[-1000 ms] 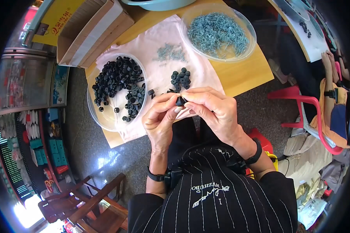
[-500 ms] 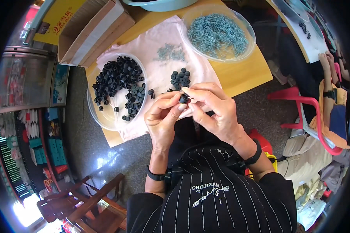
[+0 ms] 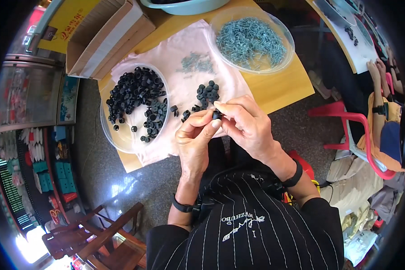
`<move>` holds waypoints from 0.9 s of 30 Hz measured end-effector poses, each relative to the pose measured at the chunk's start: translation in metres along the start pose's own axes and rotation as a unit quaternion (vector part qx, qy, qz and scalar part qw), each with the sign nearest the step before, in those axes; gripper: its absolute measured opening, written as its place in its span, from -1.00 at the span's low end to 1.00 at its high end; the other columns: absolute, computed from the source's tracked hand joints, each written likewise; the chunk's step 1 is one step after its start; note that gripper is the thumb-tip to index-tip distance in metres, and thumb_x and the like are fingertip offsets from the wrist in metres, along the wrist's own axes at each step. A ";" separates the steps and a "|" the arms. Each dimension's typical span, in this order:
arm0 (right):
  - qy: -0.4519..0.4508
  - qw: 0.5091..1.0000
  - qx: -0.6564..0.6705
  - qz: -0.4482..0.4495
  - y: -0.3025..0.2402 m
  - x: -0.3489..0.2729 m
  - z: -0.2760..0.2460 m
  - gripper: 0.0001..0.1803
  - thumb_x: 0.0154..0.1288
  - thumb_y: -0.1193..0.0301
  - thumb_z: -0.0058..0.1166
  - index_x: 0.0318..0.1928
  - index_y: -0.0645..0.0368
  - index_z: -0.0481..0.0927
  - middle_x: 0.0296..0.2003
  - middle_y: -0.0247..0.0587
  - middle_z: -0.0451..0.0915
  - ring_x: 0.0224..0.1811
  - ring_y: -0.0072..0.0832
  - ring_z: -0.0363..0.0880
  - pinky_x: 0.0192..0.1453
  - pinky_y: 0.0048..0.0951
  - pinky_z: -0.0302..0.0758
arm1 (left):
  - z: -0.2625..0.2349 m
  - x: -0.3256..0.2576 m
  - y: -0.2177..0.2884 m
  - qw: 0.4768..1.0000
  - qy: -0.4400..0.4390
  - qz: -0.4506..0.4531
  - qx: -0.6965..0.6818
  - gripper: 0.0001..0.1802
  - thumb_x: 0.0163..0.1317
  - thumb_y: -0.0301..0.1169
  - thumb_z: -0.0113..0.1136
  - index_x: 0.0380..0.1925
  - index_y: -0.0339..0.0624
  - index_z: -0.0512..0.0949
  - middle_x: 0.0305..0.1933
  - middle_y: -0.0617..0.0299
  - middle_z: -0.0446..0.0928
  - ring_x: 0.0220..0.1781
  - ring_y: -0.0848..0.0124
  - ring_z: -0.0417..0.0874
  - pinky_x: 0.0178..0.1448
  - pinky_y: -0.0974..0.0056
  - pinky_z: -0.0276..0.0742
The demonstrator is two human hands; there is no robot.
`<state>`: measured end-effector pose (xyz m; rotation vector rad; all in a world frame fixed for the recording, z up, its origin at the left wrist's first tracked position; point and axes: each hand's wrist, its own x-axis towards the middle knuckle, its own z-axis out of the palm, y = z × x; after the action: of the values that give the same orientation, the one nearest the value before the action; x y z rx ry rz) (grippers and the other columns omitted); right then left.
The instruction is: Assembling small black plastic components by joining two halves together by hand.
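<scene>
Between the fingertips of both hands is a small black plastic cap (image 3: pixel 217 114), held over the near edge of a pale pink cloth (image 3: pixel 184 90). My left hand (image 3: pixel 195 139) pinches it from the left, thumb and forefinger closed. From the other side my right hand (image 3: pixel 249 123) grips the same piece, its thumb below and forefinger on top. Whether a screw sits in the cap is too small to tell. Just beyond the hands lies a cluster of black round pieces (image 3: pixel 208 91). A few black caps (image 3: pixel 186 114) rest beside my left fingers.
A clear round tub of black caps (image 3: pixel 137 92) stands at the left, and a tub of silvery screws (image 3: pixel 249 42) at the far right. Loose screws (image 3: pixel 197 63) lie on the cloth. Behind are a cardboard box (image 3: pixel 110 42) and a pale blue basin (image 3: pixel 184 5). Another person's hands (image 3: pixel 377 69) show at right.
My left hand has shifted a little to the right, uncovering more black caps on the cloth. The held cap has turned slightly between my fingers.
</scene>
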<state>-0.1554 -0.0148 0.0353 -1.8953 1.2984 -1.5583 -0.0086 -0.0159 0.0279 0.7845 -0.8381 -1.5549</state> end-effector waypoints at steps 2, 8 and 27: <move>0.000 1.000 -0.015 -0.008 0.000 0.000 -0.001 -0.61 -0.04 0.69 0.27 -0.10 0.27 0.62 -0.31 -0.21 0.56 -0.27 -0.31 0.56 -0.21 -0.41 0.54 | 0.001 0.000 -0.001 1.000 0.005 -0.011 -0.011 -0.78 0.14 -0.71 0.28 -0.21 -0.25 0.65 -0.05 0.15 0.60 -0.04 0.43 0.63 0.11 0.32 0.56; 0.001 0.998 -0.038 -0.046 0.006 0.004 -0.001 -0.61 -0.05 0.65 0.28 -0.11 0.27 0.63 -0.31 -0.23 0.56 -0.31 -0.35 0.54 -0.23 -0.42 0.53 | 0.001 0.002 -0.005 0.999 0.026 -0.027 -0.018 -0.80 0.14 -0.70 0.30 -0.23 -0.24 0.66 -0.08 0.18 0.61 -0.06 0.45 0.62 0.13 0.33 0.54; 0.047 0.996 -0.076 0.004 0.045 0.163 -0.011 -0.69 0.20 0.37 0.27 -0.05 0.18 0.65 -0.27 -0.28 0.65 -0.37 -0.51 0.51 -0.21 -0.46 0.50 | -0.042 0.023 0.066 0.681 0.003 0.251 0.688 -0.68 0.02 -0.51 0.39 -0.15 -0.16 0.66 0.10 0.13 0.56 0.21 0.12 0.47 0.24 0.12 0.38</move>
<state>-0.1894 -0.1681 0.0989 -1.9234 1.5025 -1.6019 0.0576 -0.0494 0.0614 1.3919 -2.0464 -0.1621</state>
